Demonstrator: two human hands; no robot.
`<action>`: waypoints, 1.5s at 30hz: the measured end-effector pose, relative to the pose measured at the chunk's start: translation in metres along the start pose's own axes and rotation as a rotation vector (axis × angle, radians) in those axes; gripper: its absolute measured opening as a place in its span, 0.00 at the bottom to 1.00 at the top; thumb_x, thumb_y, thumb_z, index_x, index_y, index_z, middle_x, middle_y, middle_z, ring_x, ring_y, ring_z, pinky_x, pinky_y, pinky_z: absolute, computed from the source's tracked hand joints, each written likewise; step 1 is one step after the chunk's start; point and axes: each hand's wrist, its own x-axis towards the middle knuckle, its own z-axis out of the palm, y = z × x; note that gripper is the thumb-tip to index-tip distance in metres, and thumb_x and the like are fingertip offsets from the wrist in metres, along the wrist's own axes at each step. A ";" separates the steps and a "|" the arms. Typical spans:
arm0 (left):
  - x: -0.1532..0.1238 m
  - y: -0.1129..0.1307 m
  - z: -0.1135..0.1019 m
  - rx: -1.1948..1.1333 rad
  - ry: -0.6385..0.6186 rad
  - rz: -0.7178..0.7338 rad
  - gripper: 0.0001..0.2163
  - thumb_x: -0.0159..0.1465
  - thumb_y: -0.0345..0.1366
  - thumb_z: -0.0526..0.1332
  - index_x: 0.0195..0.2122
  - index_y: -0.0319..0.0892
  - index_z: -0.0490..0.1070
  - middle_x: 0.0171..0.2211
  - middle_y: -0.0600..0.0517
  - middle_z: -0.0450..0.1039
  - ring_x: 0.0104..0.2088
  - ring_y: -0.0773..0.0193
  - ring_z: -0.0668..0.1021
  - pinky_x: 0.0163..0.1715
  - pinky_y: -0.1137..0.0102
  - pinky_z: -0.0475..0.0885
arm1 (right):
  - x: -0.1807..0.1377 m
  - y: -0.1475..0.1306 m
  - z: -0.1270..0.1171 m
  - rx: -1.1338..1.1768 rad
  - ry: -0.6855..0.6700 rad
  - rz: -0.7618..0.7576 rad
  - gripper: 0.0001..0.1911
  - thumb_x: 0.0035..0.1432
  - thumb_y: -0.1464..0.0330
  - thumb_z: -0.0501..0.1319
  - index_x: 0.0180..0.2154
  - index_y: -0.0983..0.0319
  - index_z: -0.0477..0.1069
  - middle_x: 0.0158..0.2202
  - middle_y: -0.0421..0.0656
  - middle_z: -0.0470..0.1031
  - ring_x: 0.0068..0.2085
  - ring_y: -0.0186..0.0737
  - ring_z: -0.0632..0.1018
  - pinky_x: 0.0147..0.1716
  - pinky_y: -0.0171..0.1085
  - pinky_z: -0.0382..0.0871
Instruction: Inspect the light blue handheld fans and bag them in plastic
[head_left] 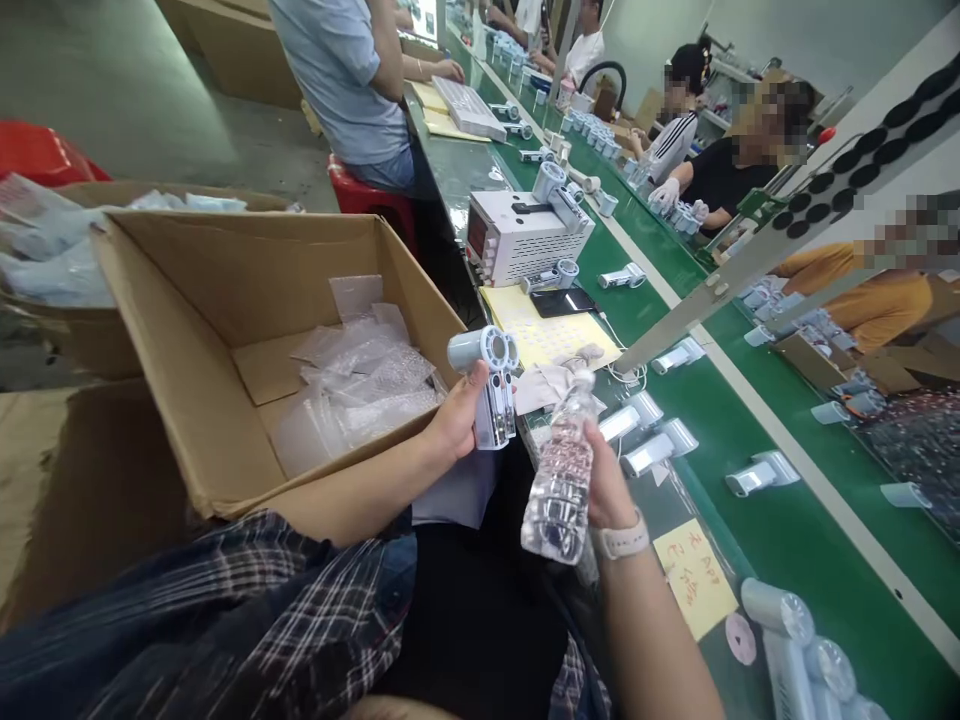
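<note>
My left hand (456,415) is closed around a light-blue hair-dryer-shaped device (495,400). Its round head points up and its handle hangs down, with shiny inner parts showing. My right hand (606,480), with a pale band at the wrist, grips a clear plastic water bottle (559,490). The bottle is tilted, its neck toward the bench, and looks slightly blurred. Below and left of the device, a cardboard box (300,250) holds several clear plastic bags (360,380). Just beyond the bottle lies a whitish cloth (544,385).
A white power supply box (517,240) stands on the bench beside a phone (562,302) on yellow paper. Similar devices (761,474) lie along the green conveyor belt (825,540). A handwritten yellow note (694,575) lies at right. Co-workers sit across and further along.
</note>
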 end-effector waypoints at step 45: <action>-0.019 0.002 0.006 0.118 -0.200 -0.071 0.31 0.42 0.63 0.76 0.30 0.38 0.76 0.29 0.46 0.80 0.33 0.56 0.82 0.32 0.68 0.76 | 0.130 -0.057 -0.078 -0.782 0.703 -0.646 0.48 0.49 0.46 0.68 0.61 0.64 0.51 0.55 0.61 0.71 0.54 0.58 0.76 0.57 0.57 0.68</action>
